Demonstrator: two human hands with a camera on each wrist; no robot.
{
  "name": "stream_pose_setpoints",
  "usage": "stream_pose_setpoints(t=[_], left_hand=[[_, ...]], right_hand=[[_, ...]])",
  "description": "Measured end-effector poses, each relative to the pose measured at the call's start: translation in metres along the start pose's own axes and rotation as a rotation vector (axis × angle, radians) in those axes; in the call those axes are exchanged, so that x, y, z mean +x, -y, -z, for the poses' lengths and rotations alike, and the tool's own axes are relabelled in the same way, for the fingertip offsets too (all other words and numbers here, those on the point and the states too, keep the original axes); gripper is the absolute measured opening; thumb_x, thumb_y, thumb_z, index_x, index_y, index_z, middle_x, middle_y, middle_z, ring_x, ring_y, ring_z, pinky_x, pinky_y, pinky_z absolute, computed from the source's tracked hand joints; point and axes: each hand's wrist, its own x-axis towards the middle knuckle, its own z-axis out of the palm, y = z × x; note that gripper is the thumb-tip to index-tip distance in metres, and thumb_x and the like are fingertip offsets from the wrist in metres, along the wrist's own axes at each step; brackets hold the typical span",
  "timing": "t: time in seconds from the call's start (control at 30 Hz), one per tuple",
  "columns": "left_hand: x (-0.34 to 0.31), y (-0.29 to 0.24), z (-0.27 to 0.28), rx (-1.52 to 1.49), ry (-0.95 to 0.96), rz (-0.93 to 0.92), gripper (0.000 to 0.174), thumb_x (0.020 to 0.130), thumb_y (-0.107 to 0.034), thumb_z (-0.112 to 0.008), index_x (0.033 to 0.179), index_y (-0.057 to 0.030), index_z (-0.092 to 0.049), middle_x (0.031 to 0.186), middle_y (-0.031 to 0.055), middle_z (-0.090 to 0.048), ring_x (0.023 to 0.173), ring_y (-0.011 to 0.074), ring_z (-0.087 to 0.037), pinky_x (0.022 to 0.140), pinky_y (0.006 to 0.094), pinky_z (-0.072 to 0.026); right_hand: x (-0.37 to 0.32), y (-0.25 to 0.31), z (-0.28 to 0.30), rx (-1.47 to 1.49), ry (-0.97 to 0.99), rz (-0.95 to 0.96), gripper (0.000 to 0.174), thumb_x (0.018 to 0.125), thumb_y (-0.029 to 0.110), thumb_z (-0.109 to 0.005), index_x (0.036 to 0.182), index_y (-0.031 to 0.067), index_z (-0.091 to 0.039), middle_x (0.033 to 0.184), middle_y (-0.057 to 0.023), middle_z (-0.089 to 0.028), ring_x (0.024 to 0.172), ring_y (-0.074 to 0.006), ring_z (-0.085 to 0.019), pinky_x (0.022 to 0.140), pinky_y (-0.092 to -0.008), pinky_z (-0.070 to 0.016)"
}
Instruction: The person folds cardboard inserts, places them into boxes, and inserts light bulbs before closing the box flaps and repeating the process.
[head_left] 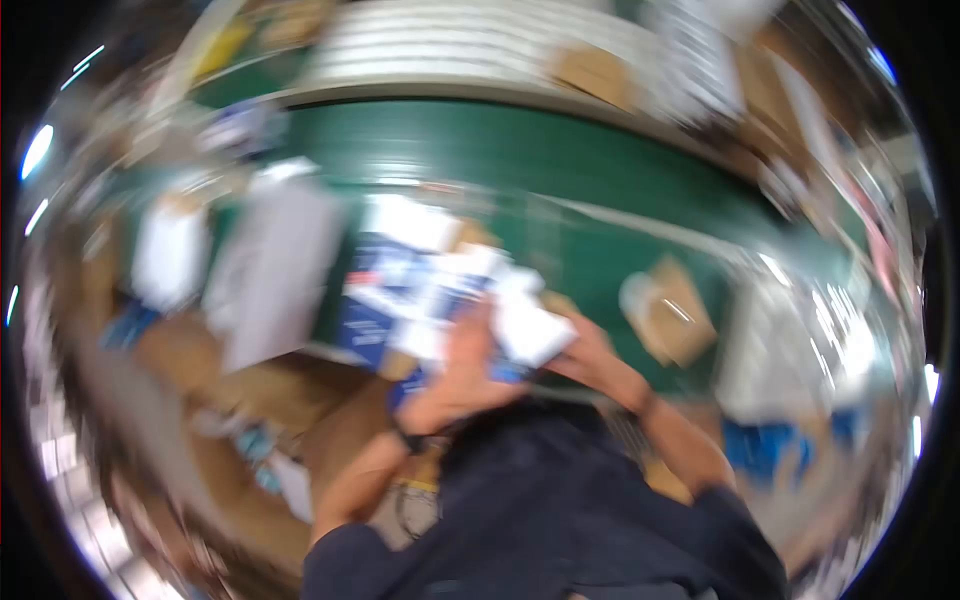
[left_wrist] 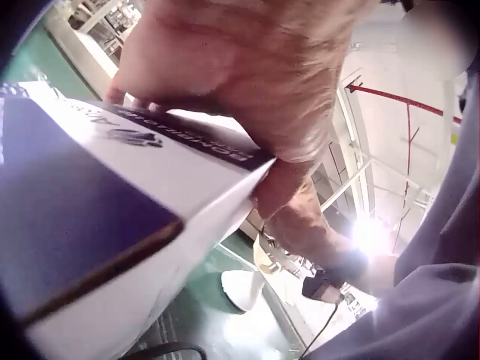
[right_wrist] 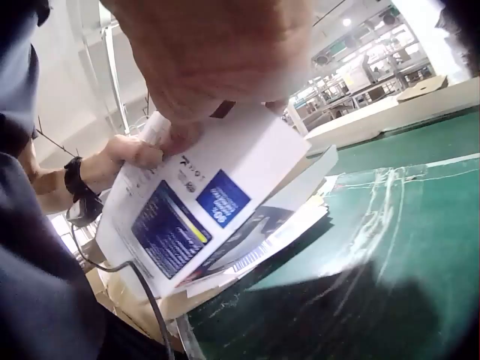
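Observation:
A white and blue printed box [head_left: 535, 325] is held between both hands, close to the person's body. In the head view the left hand [head_left: 465, 360] lies against its near left side and the right hand [head_left: 585, 350] grips its right end. Dark lettering shows on the box [left_wrist: 169, 161] under the left hand [left_wrist: 247, 67]. The right wrist view has the right hand [right_wrist: 217, 60] over the top of the box [right_wrist: 202, 202], thumb and fingers around its edge. Blue and white printed cartons [head_left: 385, 290] lie on the green table just left of the hands, blurred.
A tall white box [head_left: 275, 265] stands at the left on the green table [head_left: 450, 140]. To the right lie a brown cardboard piece [head_left: 680, 315] and a large white bag [head_left: 770, 350]. A pale ledge [head_left: 440, 90] runs along the table's back. Cables hang near both wrists.

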Motion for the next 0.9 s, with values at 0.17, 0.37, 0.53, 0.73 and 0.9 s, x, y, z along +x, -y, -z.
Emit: stream_pose_setpoints(t=[0.17,0.37,0.53,0.73,0.9], left_hand=[[-0.016,-0.006,-0.037,0.205,0.367,0.047,0.129,0.059,-0.035,-0.087,0.158,0.0030,-0.013,0.144,0.0329,-0.034,0.131,0.0501,-0.038,0.110,0.0564,-0.0331],[-0.004,-0.070,-0.077,0.485,0.105,0.074,0.127,0.061,-0.032,-0.088,0.159,-0.0007,-0.013,0.145,0.0318,-0.033,0.133,0.0486,-0.036,0.111,0.0557,-0.0305],[0.015,-0.084,-0.114,0.506,0.042,0.031,0.122,0.063,-0.032,-0.089,0.157,0.0007,-0.020,0.146,0.0339,-0.031,0.135,0.0492,-0.034,0.112,0.0562,-0.0265],[-0.001,-0.074,-0.133,0.623,0.092,0.038,0.125,0.060,-0.032,-0.093,0.157,0.0001,-0.020,0.147,0.0332,-0.030,0.135,0.0481,-0.032,0.113,0.0559,-0.0245],[-0.008,-0.082,-0.148,0.582,0.118,0.017,0.125,0.061,-0.035,-0.093,0.156,0.0009,-0.020,0.148,0.0326,-0.029,0.136,0.0486,-0.030,0.114,0.0563,-0.0242]], right_hand=[[-0.069,-0.010,0.013,-0.121,-0.103,-0.057,0.020,0.080,0.027,-0.075,0.088,0.0098,-0.067,0.092,-0.0098,-0.066,0.093,-0.0311,-0.062,0.082,-0.0423,-0.0493],[-0.135,0.001,0.108,-0.198,-0.348,-0.294,0.016,0.088,0.013,-0.067,0.103,0.0113,-0.072,0.105,-0.0064,-0.071,0.106,-0.0305,-0.066,0.091,-0.0404,-0.0551],[-0.141,-0.067,0.150,-0.549,-0.187,-0.369,0.028,0.088,0.009,-0.063,0.115,0.0097,-0.067,0.116,-0.0122,-0.064,0.100,-0.0319,-0.065,0.082,-0.0443,-0.0563],[-0.155,-0.131,0.186,-0.365,-0.248,-0.301,0.019,0.091,0.010,-0.062,0.109,0.0051,-0.067,0.107,-0.0155,-0.064,0.094,-0.0315,-0.065,0.081,-0.0403,-0.0558],[-0.127,-0.091,0.231,0.209,-0.264,-0.408,0.025,0.088,0.000,-0.067,0.113,-0.0003,-0.068,0.101,-0.0090,-0.067,0.088,-0.0154,-0.067,0.078,-0.0282,-0.0540]])
